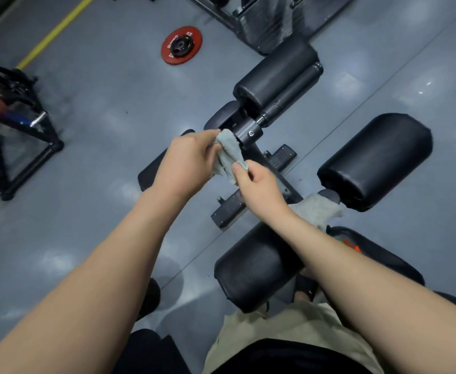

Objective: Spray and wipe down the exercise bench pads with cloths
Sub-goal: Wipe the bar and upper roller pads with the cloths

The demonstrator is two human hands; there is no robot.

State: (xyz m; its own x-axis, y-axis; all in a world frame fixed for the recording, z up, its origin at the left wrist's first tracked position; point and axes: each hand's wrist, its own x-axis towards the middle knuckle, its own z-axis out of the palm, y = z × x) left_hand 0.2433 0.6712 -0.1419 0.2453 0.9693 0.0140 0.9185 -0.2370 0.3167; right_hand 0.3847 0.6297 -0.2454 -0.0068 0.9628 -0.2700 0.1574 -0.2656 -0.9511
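Head view: left hand (183, 163) and right hand (259, 190) pinch a grey cloth (229, 157) in curled fingers, beside the bench's metal hub (249, 133). A second cloth (316, 209) lies between near pad (256, 265) and right pad (375, 160). Open floor (100, 130) spreads to the left, with a red weight plate (181, 45) well apart.

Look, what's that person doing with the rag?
A person is cleaning a gym bench. Both hands hold one small grey cloth up over it: the left hand grips its top, the right hand pinches its lower edge. It touches no pad right now. A second cloth lies on the bench between the black pads. A red plate lies on the floor.
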